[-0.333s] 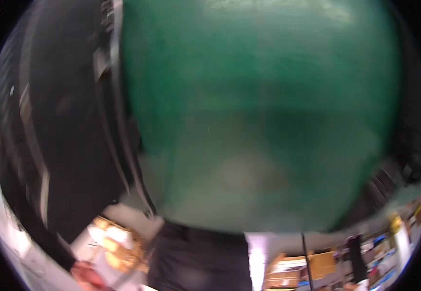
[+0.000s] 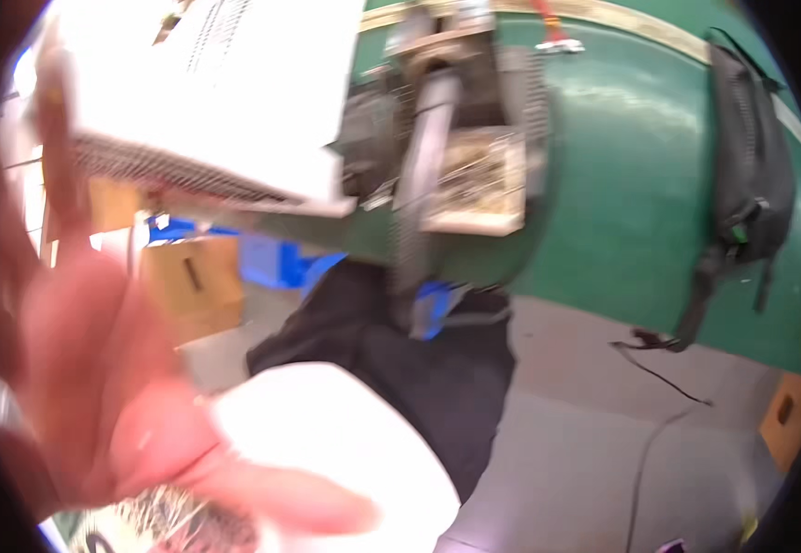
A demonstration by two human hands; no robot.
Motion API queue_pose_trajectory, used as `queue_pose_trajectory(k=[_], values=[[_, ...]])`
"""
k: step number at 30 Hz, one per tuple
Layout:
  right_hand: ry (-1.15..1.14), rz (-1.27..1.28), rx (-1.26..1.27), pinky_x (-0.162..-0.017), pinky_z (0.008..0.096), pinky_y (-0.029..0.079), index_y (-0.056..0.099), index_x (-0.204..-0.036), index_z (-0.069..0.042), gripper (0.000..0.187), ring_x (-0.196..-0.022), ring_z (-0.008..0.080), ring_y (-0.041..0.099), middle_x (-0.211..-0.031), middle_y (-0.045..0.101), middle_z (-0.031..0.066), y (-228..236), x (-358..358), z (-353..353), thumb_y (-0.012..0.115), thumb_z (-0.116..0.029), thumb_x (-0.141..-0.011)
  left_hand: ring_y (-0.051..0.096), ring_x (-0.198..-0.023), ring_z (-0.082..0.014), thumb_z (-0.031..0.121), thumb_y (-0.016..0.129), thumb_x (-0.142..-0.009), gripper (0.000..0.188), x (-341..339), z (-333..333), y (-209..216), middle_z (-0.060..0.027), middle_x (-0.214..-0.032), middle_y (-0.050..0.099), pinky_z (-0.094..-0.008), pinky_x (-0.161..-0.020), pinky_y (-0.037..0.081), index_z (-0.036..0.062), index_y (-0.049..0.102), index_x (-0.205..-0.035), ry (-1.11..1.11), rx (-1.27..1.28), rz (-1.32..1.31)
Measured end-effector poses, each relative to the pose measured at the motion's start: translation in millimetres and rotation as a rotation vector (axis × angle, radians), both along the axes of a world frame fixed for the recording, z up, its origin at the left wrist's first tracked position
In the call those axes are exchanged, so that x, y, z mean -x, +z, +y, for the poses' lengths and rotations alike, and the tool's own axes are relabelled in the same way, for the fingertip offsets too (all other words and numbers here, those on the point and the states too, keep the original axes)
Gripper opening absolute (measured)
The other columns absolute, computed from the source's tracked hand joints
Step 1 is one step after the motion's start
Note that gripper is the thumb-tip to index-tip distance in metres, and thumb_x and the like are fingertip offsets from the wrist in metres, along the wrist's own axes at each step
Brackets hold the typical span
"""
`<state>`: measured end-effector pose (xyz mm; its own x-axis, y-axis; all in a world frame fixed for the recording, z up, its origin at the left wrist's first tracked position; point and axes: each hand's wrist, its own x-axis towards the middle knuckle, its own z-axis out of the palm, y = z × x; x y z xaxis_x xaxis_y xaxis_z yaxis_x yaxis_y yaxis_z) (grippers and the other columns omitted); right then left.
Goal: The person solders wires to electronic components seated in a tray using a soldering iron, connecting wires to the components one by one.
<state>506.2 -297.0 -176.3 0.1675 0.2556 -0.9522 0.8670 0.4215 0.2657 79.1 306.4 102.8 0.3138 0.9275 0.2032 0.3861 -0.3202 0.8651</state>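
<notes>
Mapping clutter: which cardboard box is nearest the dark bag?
The lone box at the far right edge, below the dark bag in view; the other cardboard boxes sit at left, near the blue containers.

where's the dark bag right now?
In the head view, the dark bag lies on the right side of the green surface, its strap trailing toward the lower edge, near a thin dark cable.

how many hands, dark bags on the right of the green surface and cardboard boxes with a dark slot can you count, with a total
Hand: 1
Dark bag: 1
Cardboard boxes with a dark slot: 2 (left box, right box)
Total: 4
</notes>
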Motion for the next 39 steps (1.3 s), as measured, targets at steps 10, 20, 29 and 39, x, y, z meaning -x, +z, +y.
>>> queue_pose_trajectory(k=[10, 20, 29, 39], values=[[0.073, 0.114, 0.198, -0.123, 0.0479, 0.012, 0.021, -0.154, -0.019, 0.076, -0.149, 0.0293, 0.017, -0.162, 0.011, 0.0085, -38.2, 252.7, 205.9, 0.043, -0.065, -0.097, 0.049, -0.119, -0.0259, 0.052, 0.068, -0.089, 0.072, 133.8, 43.2, -12.5, -0.0136, -0.131, 0.047, -0.0403, -0.111, 0.033, 0.0152, 0.043, -0.146, 0.051, -0.118, 0.399], [0.457, 0.104, 0.325, -0.12, 0.0477, 0.017, 0.029, -0.146, -0.016, 0.065, -0.144, 0.0283, 0.024, -0.157, 0.022, 0.0088, -55.1, 444.5, 469.3, 0.042, -0.059, -0.099, 0.051, -0.122, -0.0239, 0.047, 0.064, -0.093, 0.071, 254.4, 30.6, -82.1, -0.0134, -0.137, 0.046, -0.0404, -0.114, 0.033, 0.0153, 0.036, -0.15, 0.324, -0.21, 0.763], [0.622, -0.315, 0.835, -0.117, 0.0476, 0.023, 0.037, -0.14, -0.013, 0.056, -0.139, 0.0274, 0.032, -0.151, 0.031, 0.009, 141.7, 600.4, 709.7, 0.042, -0.053, -0.101, 0.052, -0.124, -0.0221, 0.044, 0.06, -0.097, 0.07, 433.7, 112.4, -69.6, -0.0131, -0.144, 0.045, -0.0405, -0.116, 0.032, 0.0155, 0.03, -0.154, 0.336, 0.085, 0.645], [0.102, -0.955, 0.923, -0.114, 0.0473, 0.028, 0.045, -0.133, -0.011, 0.047, -0.134, 0.0264, 0.039, -0.146, 0.042, 0.0092, 199.4, 454.0, 645.8, 0.041, -0.047, -0.103, 0.054, -0.127, -0.0201, 0.039, 0.057, -0.101, 0.07, 322.8, 76.5, -196.1, -0.0128, -0.151, 0.044, -0.0407, -0.119, 0.031, 0.0156, 0.023, -0.158, 0.146, -0.329, 0.124]])
